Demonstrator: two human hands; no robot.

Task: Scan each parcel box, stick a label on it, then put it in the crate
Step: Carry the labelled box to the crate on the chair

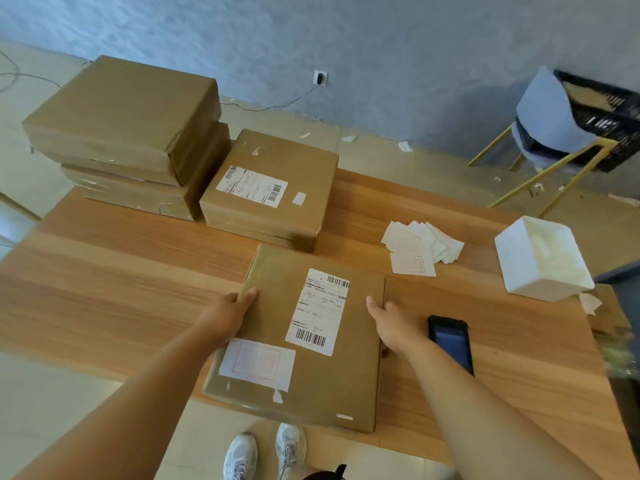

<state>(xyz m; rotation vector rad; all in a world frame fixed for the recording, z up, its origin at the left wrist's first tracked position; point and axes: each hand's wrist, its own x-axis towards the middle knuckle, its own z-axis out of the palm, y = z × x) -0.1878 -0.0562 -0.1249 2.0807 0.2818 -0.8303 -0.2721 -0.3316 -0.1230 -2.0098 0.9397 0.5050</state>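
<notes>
A flat brown parcel box lies at the near edge of the wooden table and overhangs it slightly. It carries a shipping label with barcodes and a white sticker with a red square. My left hand grips its left edge, thumb on top. My right hand grips its right edge the same way. The black handheld scanner lies on the table just right of my right hand. The black crate sits on a chair at the far right.
A labelled box sits behind the held one, with a stack of brown boxes to its left. Loose white labels and a white foam box lie on the right. Paper scraps litter the floor.
</notes>
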